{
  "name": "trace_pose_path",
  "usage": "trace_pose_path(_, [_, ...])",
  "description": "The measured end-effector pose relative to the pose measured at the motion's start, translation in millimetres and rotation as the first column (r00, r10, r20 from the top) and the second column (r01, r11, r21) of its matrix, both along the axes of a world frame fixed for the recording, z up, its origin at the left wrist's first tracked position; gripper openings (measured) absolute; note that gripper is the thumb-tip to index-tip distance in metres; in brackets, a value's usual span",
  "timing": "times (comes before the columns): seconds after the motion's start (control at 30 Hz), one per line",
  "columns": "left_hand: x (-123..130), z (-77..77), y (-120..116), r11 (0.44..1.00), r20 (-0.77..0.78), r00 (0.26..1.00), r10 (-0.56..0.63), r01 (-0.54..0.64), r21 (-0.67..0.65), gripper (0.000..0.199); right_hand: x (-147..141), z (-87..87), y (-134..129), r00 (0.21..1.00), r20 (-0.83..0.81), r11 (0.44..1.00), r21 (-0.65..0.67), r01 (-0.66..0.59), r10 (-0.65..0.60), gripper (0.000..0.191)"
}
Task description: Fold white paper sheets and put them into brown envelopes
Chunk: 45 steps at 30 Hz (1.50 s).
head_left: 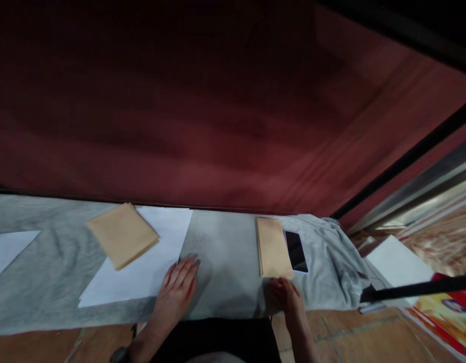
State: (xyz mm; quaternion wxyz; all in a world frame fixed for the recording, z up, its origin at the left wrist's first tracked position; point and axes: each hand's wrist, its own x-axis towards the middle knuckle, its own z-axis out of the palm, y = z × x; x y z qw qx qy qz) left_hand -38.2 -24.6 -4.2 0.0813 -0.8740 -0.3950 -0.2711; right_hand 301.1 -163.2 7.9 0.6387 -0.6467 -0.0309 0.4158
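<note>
Right hand (284,293), nearer, its grip unclear, sits at six o'clock of the narrow brown stack (275,248), lengthwise toward twelve; left hand (180,281) lies spread.

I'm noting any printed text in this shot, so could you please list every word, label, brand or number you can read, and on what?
No text can be read.
Red-and-yellow package: blue oval mark, too blurred to read.
Brown paper stacks, white sheets, dark-screened phone: no writing visible.
</note>
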Motion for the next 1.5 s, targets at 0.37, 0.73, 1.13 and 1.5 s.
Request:
trace_pose_path(0.37, [-46, -26.9, -7, 0.914, -0.107, 0.917, 0.385, -0.395, -0.093, 0.047, -26, -19.5, 10, 0.812, 0.515, 0.958, -0.076, -0.277, 0.276, 0.045])
trace_pose_path(0.73, [-54, 1.5, -1, 0.815, 0.117, 0.899, 0.421, -0.319, -0.483, 0.045, -27, -26.5, 10, 0.652, 0.687, 0.930, -0.098, -0.354, 0.320, 0.041])
trace_pose_path(1.13, [-18, 55.3, -5, 0.945, 0.206, 0.948, 0.244, -0.185, -0.268, 0.044, -49, -20.7, 22, 0.711, 0.597, 0.914, -0.105, -0.391, 0.372, 0.043])
trace_pose_path(1.5, [107, 28.5, -61, 0.991, -0.125, 0.989, -0.082, 0.068, -0.117, 0.047, -104, 16.4, 69, 0.856, 0.200, 0.861, 0.091, -0.501, 0.477, 0.054])
